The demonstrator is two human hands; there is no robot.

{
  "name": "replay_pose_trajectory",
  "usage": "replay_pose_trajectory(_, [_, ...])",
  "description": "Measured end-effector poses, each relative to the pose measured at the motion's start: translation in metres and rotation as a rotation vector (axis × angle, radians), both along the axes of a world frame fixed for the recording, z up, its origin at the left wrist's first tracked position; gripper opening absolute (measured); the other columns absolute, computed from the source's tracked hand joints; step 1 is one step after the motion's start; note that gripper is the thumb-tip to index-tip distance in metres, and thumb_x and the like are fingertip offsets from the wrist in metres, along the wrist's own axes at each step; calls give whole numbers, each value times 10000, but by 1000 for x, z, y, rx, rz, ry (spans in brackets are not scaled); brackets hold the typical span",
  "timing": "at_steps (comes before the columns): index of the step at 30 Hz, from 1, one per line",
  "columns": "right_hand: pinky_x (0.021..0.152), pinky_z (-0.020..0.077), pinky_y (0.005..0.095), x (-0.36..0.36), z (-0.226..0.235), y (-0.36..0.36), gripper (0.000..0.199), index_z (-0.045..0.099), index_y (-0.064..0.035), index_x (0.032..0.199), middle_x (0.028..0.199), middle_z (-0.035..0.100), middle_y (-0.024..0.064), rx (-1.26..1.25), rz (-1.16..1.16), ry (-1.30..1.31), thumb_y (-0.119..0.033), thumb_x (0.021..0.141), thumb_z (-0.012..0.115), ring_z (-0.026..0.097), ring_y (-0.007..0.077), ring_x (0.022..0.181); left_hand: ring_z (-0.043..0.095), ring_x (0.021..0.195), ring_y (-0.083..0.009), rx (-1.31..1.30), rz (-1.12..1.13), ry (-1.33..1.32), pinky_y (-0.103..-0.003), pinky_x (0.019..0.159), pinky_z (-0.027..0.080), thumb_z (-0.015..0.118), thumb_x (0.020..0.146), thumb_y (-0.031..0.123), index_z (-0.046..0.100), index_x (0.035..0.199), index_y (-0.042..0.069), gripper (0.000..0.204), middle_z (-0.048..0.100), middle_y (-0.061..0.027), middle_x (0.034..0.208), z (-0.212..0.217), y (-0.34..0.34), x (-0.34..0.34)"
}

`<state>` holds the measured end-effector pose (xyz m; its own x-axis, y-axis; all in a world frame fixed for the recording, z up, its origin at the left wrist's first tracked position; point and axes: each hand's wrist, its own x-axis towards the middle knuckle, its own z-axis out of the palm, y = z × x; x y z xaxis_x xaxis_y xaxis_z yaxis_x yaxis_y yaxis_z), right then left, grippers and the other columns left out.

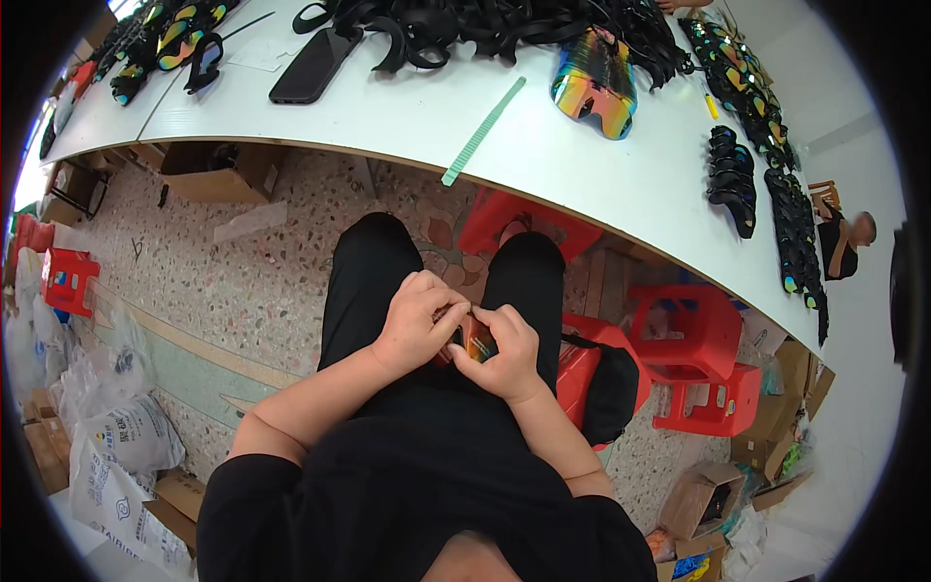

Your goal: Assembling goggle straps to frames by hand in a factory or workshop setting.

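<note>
Over my lap, my left hand and my right hand both grip a mirrored orange goggle lens. Its lower part shows between the two hands; fingers cover the rest. The fingertips of both hands meet at the lens's upper edge, and my right thumb presses along its lower side. Whether a black frame is joined to this lens cannot be made out. On the table beyond my knees lies a stack of similar rainbow-mirrored lenses.
The white table curves around in front of me. It carries a heap of black goggle frames, a phone, a green strip and rows of finished-looking goggles. Red stools stand at right; bags lie at left.
</note>
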<state>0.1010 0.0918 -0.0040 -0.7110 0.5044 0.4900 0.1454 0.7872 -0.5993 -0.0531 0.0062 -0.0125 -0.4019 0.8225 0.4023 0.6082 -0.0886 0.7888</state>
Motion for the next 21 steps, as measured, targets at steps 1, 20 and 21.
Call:
replay_pose_trajectory(1, [555,495,333,0,-1,-1,473,646,-26,983,789,583,100,8,5,5,-269,627,840,590,260,636,549,769,-258,-57,-10,-78,-369,709,459,704,818,132,709,814,51,81,577,-75,795,-2,1,-1])
replay_pose_trajectory(20, [546,338,217,-16,-33,-4,491,618,-2,1077,805,450,2,-450,-136,217,-286,749,848,394,89,622,573,1008,-137,-148,-258,-1578,-288,866,469,600,975,257,467,1294,34,411,578,-58,1125,-1,-3,16])
replay_pose_trajectory(21, [540,340,222,-18,-34,-3,503,615,-2,1070,796,453,6,-415,-131,216,-301,742,851,394,94,612,567,932,-97,-104,-207,-1581,-255,789,465,592,982,228,500,1249,52,332,581,-24,1064,-1,2,20])
